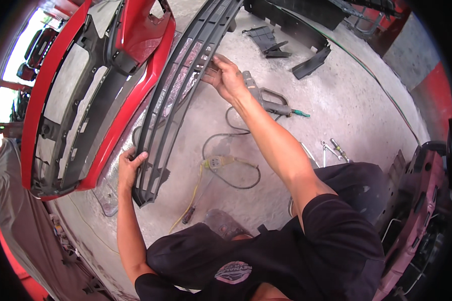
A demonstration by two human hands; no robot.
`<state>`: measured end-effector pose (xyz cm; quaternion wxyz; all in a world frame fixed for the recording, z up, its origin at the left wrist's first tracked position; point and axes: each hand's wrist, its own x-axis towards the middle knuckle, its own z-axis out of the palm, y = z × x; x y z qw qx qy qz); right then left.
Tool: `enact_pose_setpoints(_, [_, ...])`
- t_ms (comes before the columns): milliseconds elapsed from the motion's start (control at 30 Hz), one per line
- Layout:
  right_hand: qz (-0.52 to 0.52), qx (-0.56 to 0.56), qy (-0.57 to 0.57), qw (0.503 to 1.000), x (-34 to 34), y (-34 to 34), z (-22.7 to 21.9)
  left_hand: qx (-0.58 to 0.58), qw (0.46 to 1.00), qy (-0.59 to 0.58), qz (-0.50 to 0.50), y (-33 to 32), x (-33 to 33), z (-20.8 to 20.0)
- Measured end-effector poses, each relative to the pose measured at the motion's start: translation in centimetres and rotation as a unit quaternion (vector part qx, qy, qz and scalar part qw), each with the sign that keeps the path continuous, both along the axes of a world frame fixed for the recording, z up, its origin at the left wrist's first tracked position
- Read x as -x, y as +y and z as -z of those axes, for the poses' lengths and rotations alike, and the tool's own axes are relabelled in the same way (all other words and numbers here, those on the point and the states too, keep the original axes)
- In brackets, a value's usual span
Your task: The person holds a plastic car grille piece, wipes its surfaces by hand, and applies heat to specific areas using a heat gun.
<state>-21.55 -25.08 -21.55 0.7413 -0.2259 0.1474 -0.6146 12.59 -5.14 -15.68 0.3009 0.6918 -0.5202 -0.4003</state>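
A long black slatted bumper grille [202, 36] is held up at a slant in front of me, between both hands. My left hand [128, 168] grips its near end, thumb on the front edge and fingers partly hidden. Farther up, my right hand [227, 80] is closed on the grille's right edge, with fingertips reaching behind the slats. Just left of the grille lies a red car bumper cover [32, 115] with black inner parts. Clear wrapping [181, 75] shows through the slats.
Right of the grille, a grey corded power tool [276, 107] with a teal tip lies on the concrete floor. Nearer are a yellow outlet block [216, 161], a screwdriver [188, 215] and wrenches [331, 153]. Black plastic pieces [268, 41] lie beyond; a pinkish car part [421, 215] stands at right.
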Motion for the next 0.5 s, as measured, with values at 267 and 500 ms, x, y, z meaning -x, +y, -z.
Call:
enact_pose_setpoints(267, [-0.007, -0.004, -0.018, 1.0, -0.1, 0.1, 0.1, 0.015, 1.0, -0.008, -0.004, 0.2, -1.0, 1.0])
enact_pose_setpoints(500, [-0.025, 0.025, -0.027, 0.999, 0.6, -0.6, 0.7, 0.047, 0.999, 0.002, -0.009, 0.1, 1.2, 0.2])
